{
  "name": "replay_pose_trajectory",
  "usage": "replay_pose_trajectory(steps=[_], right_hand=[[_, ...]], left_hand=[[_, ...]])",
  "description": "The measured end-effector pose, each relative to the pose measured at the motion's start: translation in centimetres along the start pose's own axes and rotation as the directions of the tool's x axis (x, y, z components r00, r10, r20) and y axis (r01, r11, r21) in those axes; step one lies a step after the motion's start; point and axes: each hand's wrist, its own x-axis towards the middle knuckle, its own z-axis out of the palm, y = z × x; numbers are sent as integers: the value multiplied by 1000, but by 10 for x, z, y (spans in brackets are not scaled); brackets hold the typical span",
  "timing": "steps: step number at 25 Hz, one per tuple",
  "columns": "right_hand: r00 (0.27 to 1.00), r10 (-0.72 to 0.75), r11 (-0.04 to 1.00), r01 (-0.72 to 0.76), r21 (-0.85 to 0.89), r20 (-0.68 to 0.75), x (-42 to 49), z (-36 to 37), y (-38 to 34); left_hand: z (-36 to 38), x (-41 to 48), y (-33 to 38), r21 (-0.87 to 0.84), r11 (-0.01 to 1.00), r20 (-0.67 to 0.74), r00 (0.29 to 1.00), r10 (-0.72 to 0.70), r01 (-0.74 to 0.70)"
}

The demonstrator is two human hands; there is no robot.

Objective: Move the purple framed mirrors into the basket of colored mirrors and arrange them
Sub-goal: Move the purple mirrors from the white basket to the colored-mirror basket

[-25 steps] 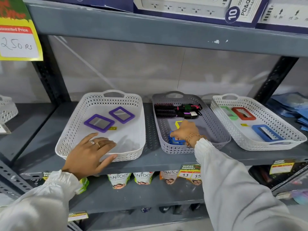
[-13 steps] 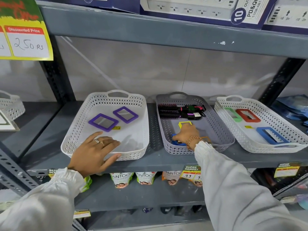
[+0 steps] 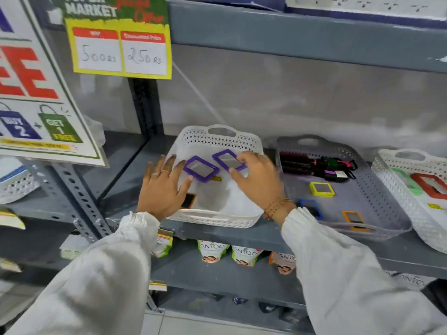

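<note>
A grey metal shelf [image 3: 242, 234] in a shop rack is carrying three perforated baskets side by side, with a pale grey wall behind and another shelf board above. Price signs are hanging at the upper left, the yellow one [image 3: 119, 48] reading 500 and 250.

The left hand [image 3: 162, 189] is lying spread wide and flat over the left wall of the white basket [image 3: 217, 139], fingertips just beside the near purple mirror [image 3: 201, 169]; it is holding nothing. The right hand [image 3: 258, 180] is reaching into the same basket with the fingers half curled, thumb and fingertips lying against the right edge of the far purple mirror [image 3: 228, 159]. Whether that mirror is actually being gripped cannot be told; it is lying flat on the basket floor. Both purple mirrors are sitting in the rear half of the white basket, corner to corner and almost touching. A small dark mirror with an orange frame [image 3: 188, 200] is lying partly under the left hand.

To the right, the grey basket [image 3: 387, 213] is holding hairbrushes [image 3: 316, 166] at the back, a yellow mirror [image 3: 321, 189] in the middle, and a blue mirror [image 3: 312, 209] and an orange mirror [image 3: 355, 221] near the front. A further white basket [image 3: 399, 189] at the right edge is holding a green mirror [image 3: 408, 181] and a red mirror [image 3: 430, 186]. Pouches [image 3: 212, 253] are standing on the shelf below.
</note>
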Motion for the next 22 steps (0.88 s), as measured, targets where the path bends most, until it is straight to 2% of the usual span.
replay_pose_trajectory(steps=[1, 3, 5, 7, 10, 13, 17, 20, 22], right_hand=[[986, -20, 1000, 17, 19, 165, 6, 14, -8], [888, -21, 999, 36, -24, 459, 16, 38, -19], [784, -10, 994, 74, -78, 621, 24, 61, -23], [713, -24, 990, 114, -81, 701, 26, 78, -26], [637, -102, 973, 224, -57, 764, 22, 97, -31], [592, -126, 949, 307, -78, 796, 20, 104, -30], [546, -147, 950, 309, -35, 825, 24, 91, -15], [635, -114, 978, 205, -25, 764, 20, 85, -16], [711, -116, 979, 201, -42, 694, 16, 85, -22]], left_hand=[[2, 0, 0, 5, 1000, 30, 1000, 0, 0], [6, 0, 0, -5, 1000, 62, 998, 12, -12], [6, -1, -1, -30, 999, 65, 998, 26, -24], [6, -2, -1, -50, 999, 72, 997, 18, -14], [5, -2, -2, -55, 999, 87, 996, 1, 4], [7, -2, -4, -62, 998, 96, 995, -1, 7], [9, -1, -6, -41, 999, 92, 995, 23, -19], [8, -1, -6, -33, 999, 92, 995, 42, -39], [8, -2, -5, -21, 999, 93, 995, 48, -46]])
